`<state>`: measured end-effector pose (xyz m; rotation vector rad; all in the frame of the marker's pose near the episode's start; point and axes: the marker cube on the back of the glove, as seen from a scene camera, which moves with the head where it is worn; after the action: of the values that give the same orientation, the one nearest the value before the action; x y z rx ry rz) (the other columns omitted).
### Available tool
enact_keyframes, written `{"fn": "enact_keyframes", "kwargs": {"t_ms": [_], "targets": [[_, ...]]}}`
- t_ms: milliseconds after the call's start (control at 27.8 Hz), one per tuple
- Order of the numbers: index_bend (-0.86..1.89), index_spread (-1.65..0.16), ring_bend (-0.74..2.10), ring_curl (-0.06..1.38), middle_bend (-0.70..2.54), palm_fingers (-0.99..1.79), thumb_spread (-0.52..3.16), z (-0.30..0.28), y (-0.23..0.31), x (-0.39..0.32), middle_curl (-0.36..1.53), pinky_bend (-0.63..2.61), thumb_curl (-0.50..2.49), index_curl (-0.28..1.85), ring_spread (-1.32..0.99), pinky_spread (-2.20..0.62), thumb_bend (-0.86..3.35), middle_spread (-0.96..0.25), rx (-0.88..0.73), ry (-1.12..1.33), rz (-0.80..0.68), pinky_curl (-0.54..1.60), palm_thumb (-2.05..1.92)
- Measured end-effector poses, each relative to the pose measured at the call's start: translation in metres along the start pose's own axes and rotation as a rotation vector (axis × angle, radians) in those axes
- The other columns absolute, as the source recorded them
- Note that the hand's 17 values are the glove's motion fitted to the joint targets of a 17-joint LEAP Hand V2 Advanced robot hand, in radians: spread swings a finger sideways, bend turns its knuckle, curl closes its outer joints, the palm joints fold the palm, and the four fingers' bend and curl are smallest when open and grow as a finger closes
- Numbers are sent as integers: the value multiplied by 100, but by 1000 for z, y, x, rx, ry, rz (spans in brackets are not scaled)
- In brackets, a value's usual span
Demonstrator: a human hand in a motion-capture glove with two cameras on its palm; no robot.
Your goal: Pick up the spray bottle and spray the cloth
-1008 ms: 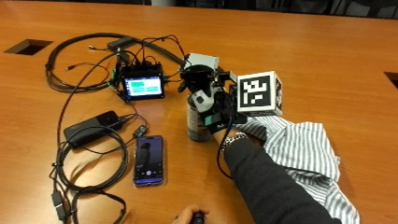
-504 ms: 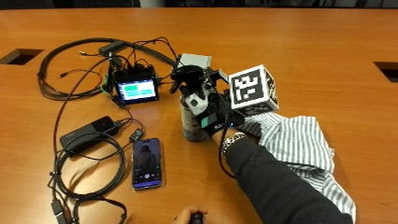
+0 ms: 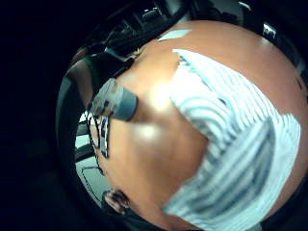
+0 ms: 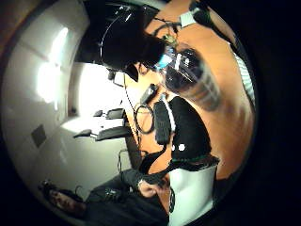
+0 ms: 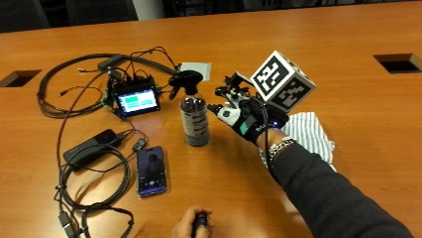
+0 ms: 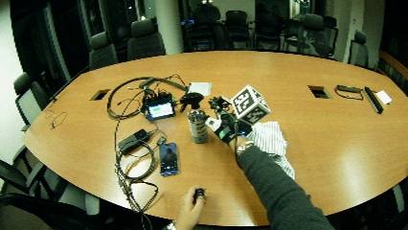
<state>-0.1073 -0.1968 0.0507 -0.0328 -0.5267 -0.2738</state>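
Observation:
The spray bottle [image 5: 193, 119] stands upright on the wooden table, a clear body with a black trigger head [image 5: 183, 81]. My gloved right hand [image 5: 242, 116] hovers just right of it, with a small gap between them and the fingers relaxed, holding nothing. The striped cloth [image 5: 308, 135] lies crumpled on the table behind my wrist. In the thumb side palm view the bottle [image 4: 190, 77] is close in front of the palm. In the little finger side view the bottle's base [image 3: 114, 101] stands beside the cloth [image 3: 236, 144].
Left of the bottle are a small screen device [image 5: 135, 99] with several cables [image 5: 66, 94], a power adapter [image 5: 91, 145] and a phone [image 5: 151, 171]. A white card [image 5: 194, 68] lies behind the bottle. A bare hand [image 5: 194, 224] holds a small black thing at the near edge.
My right hand was against the bottle and now sits apart from it on the right. The bottle still stands where it was. The outside camera has shifted.

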Motion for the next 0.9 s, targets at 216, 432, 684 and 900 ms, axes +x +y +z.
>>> {"fn": "enact_keyframes", "kwargs": {"t_ms": [216,432,684,900], "targets": [[19,-36,26,33,16,38,128,-12,34,-14,39,43,47,38,-14,19,0,-11,-213,221,-84,36,65],[18,-38,23,30,15,38,131,-28,86,-29,36,41,44,37,-15,22,-1,-12,-271,342,-159,34,64],[19,-40,20,29,15,36,132,-48,152,-60,33,40,42,37,-15,23,-2,-12,-304,472,-241,34,62],[22,-40,16,27,15,32,133,-55,186,-51,31,42,39,38,-16,24,-2,-11,-238,495,-155,35,61]]}}
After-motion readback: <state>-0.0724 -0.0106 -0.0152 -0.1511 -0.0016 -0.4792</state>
